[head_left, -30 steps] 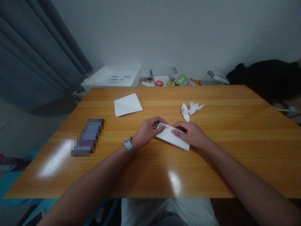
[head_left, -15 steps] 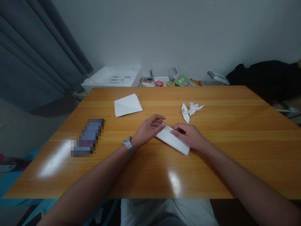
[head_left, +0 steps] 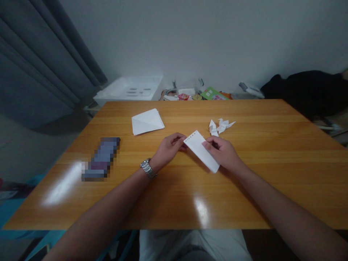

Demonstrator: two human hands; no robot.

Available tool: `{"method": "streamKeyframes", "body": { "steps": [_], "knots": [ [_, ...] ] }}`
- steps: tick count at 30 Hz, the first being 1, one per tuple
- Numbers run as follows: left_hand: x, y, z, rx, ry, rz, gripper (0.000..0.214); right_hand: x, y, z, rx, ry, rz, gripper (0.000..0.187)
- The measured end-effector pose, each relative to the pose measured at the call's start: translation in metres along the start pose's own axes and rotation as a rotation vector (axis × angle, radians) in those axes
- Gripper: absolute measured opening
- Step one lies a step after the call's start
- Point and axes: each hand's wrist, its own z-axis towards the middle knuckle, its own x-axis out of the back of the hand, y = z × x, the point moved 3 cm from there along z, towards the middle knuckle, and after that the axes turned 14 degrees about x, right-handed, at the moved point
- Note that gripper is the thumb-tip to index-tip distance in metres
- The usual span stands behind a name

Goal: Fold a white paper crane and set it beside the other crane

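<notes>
A folded sheet of white paper (head_left: 202,152) slants above the wooden table, a row of punched holes along its far short edge. My right hand (head_left: 223,150) grips its right side, thumb on top and fingers behind. At the paper's far left corner, my left hand (head_left: 171,146) is closed with thumb and fingertips pinching the edge; a metal watch (head_left: 148,168) circles that wrist. Just beyond my right hand lie folded white paper birds (head_left: 223,125), one of them partly covered by the hand.
A stack of white paper sheets (head_left: 146,122) lies at the back left of the table (head_left: 174,203). To the left is a blurred-out phone (head_left: 103,157). Behind the far edge stand a white plastic tray (head_left: 130,88) and assorted items, including a green booklet (head_left: 213,93).
The paper has been lifted and tilted, so its punched edge now shows. My left hand has drawn slightly back to its corner, and my right hand has risen a little.
</notes>
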Motion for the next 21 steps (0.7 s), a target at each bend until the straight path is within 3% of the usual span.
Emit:
{"method": "streamKeyframes", "body": {
  "steps": [3, 6, 21],
  "knots": [
    [-0.011, -0.002, -0.005, 0.094, -0.171, -0.172, 0.03, 0.0, 0.004, 0.0, 0.003, 0.031, -0.001, 0.03],
    [-0.018, -0.003, -0.009, 0.107, -0.221, -0.243, 0.034, -0.002, 0.004, -0.001, 0.002, 0.034, 0.022, 0.031],
    [-0.019, -0.014, -0.001, 0.061, -0.108, -0.212, 0.033, -0.006, -0.004, -0.003, -0.007, 0.039, 0.049, 0.029]
  ]
}}
